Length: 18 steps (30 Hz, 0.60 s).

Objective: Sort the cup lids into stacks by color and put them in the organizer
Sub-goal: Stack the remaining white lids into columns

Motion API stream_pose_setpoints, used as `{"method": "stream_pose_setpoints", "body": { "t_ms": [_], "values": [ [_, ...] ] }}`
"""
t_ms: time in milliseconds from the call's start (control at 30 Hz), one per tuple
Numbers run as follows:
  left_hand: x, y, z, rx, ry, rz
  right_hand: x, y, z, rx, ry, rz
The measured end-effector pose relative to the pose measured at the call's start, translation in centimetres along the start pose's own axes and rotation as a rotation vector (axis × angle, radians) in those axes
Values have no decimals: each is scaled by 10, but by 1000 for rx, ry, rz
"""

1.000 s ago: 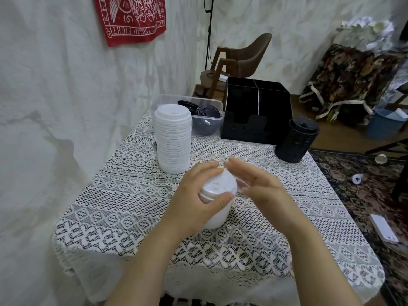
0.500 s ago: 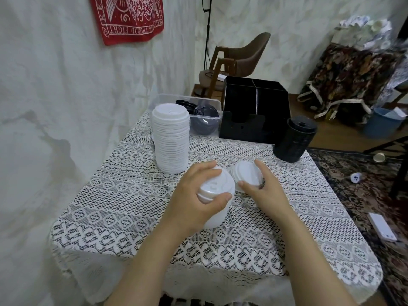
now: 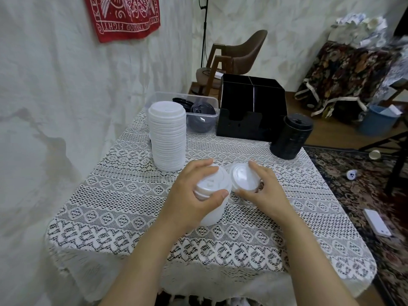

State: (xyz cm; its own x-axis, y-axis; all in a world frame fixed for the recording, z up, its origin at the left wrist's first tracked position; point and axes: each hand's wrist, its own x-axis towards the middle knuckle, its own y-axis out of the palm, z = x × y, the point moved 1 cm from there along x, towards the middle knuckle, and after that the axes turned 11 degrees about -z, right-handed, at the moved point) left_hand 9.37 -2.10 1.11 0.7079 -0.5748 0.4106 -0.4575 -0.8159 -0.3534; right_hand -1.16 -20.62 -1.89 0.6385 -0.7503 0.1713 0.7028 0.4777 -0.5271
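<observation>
the right hand [image 3: 265, 191] has set one white lid [image 3: 244, 178] down on the worktop [image 3: 132, 195], fingers curled round its rim. the left hand [image 3: 189, 195] wraps its fingers round the short white stack [image 3: 213, 184] just left of it, so sorting is likely still under way.

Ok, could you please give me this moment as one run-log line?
left hand: grips short white lid stack | right hand: holds single white lid | tall white stack: upright | black stack: beside organizer

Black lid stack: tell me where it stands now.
Head view: the black lid stack stands far right on the table, just right of the black organizer.
</observation>
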Motion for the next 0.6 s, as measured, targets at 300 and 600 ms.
{"method": "stream_pose_setpoints", "body": {
  "t_ms": [300, 600],
  "values": [
    [1, 0, 1, -14, 8, 1, 0, -5, -3, -20, -103, 59],
    [-2, -4, 1, -81, -34, 57, -2, -10, 6, 68, -79, -93]
  ]
}}
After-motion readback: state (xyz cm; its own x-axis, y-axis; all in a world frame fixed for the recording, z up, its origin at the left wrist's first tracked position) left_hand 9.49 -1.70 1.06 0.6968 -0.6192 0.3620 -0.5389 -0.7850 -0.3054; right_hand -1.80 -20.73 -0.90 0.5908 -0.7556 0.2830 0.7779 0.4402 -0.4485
